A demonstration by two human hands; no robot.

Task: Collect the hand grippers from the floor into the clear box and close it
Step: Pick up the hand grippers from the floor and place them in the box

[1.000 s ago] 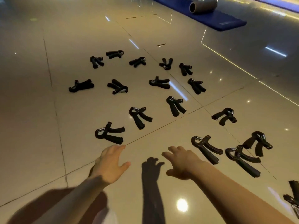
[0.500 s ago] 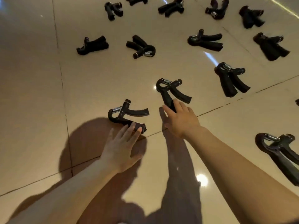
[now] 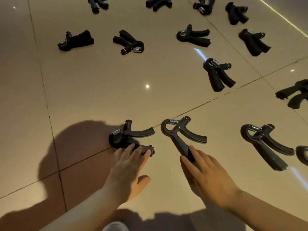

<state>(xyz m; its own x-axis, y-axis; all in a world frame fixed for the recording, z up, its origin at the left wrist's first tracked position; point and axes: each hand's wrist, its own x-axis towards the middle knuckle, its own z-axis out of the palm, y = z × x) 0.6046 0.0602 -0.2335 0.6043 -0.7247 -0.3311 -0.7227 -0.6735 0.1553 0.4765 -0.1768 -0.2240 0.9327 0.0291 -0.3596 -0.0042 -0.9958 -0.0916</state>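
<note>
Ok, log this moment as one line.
phase: pickup | left hand: fingers on left hand gripper | right hand: fingers on right hand gripper | both on floor | box: unseen

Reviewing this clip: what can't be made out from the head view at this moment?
- Clear box: not in the frame at all.
- Grip of the left hand and right hand: fingers lie over the lower handles of the left gripper and the middle gripper, hiding the contact beneath.
- Grippers along the top and right edges: cut off, so no full count.
</note>
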